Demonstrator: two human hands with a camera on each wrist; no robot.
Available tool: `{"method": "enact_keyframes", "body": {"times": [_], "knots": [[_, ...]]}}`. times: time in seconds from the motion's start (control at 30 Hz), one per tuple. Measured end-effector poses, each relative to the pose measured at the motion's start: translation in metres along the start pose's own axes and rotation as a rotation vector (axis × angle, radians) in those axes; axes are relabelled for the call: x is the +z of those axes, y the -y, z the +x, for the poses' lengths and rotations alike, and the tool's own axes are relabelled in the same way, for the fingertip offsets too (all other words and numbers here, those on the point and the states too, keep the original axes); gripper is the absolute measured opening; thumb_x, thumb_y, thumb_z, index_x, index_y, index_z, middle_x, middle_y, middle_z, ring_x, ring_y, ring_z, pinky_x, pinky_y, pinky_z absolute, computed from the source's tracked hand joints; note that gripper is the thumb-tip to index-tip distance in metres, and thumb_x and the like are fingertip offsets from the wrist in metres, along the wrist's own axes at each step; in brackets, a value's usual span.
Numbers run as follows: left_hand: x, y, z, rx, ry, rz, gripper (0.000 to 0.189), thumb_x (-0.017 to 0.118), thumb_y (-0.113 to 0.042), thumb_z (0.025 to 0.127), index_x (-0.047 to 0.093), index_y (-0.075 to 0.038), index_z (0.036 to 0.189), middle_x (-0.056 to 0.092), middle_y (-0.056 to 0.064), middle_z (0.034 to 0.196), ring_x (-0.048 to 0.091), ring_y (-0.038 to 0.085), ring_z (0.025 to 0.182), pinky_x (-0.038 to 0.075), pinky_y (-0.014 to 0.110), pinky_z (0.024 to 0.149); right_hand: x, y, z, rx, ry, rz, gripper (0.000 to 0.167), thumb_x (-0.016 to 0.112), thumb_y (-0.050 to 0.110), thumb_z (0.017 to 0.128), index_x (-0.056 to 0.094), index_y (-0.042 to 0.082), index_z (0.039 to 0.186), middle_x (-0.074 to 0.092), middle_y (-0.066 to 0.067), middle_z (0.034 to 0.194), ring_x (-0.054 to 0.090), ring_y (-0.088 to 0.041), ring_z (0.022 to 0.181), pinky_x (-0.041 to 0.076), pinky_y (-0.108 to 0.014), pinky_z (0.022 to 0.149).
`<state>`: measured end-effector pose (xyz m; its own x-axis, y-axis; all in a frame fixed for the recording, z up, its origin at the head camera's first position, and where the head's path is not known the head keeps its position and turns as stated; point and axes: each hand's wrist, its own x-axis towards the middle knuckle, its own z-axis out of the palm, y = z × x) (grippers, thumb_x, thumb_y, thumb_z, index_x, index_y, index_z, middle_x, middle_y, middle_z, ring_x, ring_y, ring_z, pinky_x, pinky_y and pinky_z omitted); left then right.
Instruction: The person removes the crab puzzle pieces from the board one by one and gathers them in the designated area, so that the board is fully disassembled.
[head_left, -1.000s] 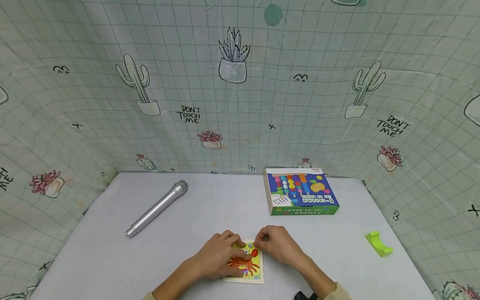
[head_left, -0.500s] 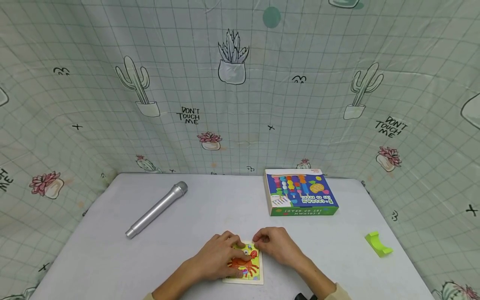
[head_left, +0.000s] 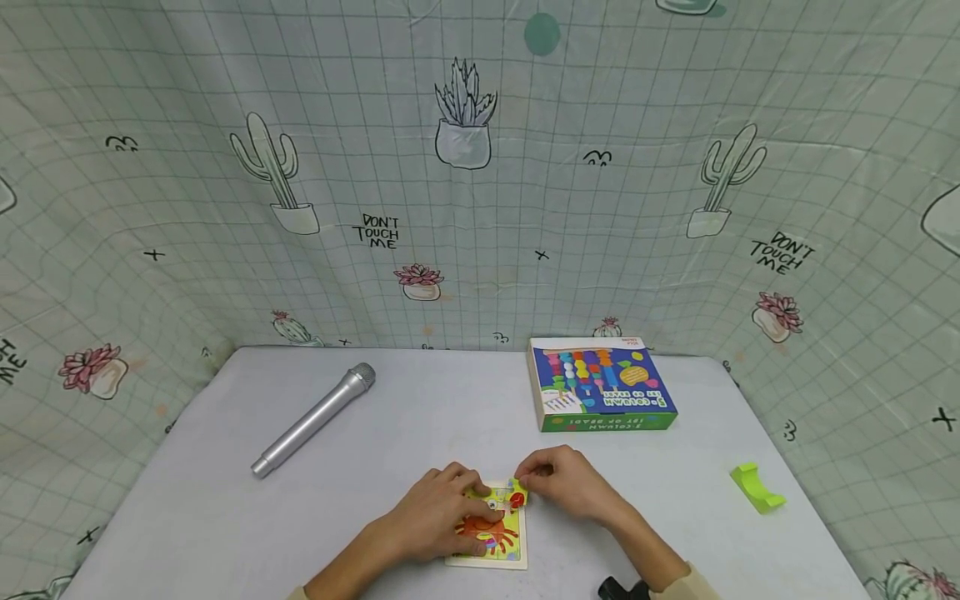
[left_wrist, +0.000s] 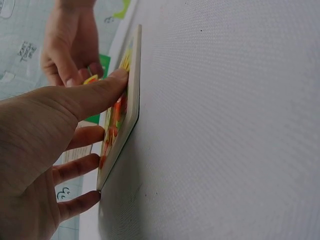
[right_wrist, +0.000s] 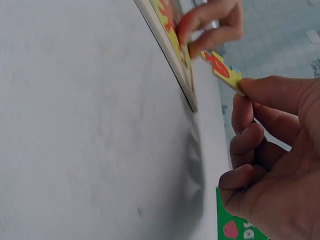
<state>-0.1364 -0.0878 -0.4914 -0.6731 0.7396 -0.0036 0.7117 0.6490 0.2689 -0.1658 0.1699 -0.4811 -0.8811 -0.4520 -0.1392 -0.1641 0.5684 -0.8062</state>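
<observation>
A small framed puzzle board (head_left: pixel 504 565) with a red crab picture lies on the table in the head view. My left hand (head_left: pixel 438 512) rests across it, thumb and fingers spread, tips pressing its face and edge; the left wrist view shows the thumb (left_wrist: pixel 102 95) over the picture. My right hand (head_left: pixel 566 482) pinches a yellow puzzle piece (right_wrist: pixel 222 70) with a red claw between thumb and index finger. In the right wrist view this piece is raised off the board beside its far corner. My left hand covers the board's left part.
A silver microphone (head_left: pixel 315 419) lies at the left. Behind the hands stands a blue and green bead-set box (head_left: pixel 603 385). A lime-green curved block (head_left: pixel 757 488) sits at the right, and a black object (head_left: pixel 622 589) shows by the right wrist. Patterned cloth (head_left: pixel 480 208) hangs behind the table.
The right hand has lifted the claw piece from the board's upper right corner and drawn it slightly right. The left hand stays put on the board.
</observation>
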Motion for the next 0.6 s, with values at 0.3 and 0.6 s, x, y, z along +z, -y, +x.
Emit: {"method": "enact_keyframes", "body": {"times": [0.3, 0.6], "knots": [[-0.002, -0.002, 0.000, -0.010, 0.009, -0.007, 0.043, 0.068, -0.062, 0.086, 0.067, -0.046, 0.127, 0.059, -0.013, 0.125, 0.047, 0.013, 0.118, 0.044, 0.039, 0.090, -0.040, -0.020, -0.014, 0.082, 0.019, 0.047, 0.016, 0.068, 0.024, 0.096, 0.075, 0.010, 0.101, 0.066, -0.003, 0.088, 0.054, -0.019, 0.080, 0.045, -0.028, 0.066], [0.000, 0.000, 0.000, -0.005, 0.003, -0.006, 0.044, 0.069, -0.061, 0.086, 0.067, -0.045, 0.127, 0.059, -0.013, 0.126, 0.047, 0.013, 0.118, 0.044, 0.038, 0.089, -0.077, -0.051, -0.024, 0.149, -0.035, -0.013, 0.017, 0.067, 0.023, 0.097, 0.075, 0.010, 0.105, 0.066, -0.003, 0.092, 0.055, -0.020, 0.083, 0.046, -0.033, 0.071]]}}
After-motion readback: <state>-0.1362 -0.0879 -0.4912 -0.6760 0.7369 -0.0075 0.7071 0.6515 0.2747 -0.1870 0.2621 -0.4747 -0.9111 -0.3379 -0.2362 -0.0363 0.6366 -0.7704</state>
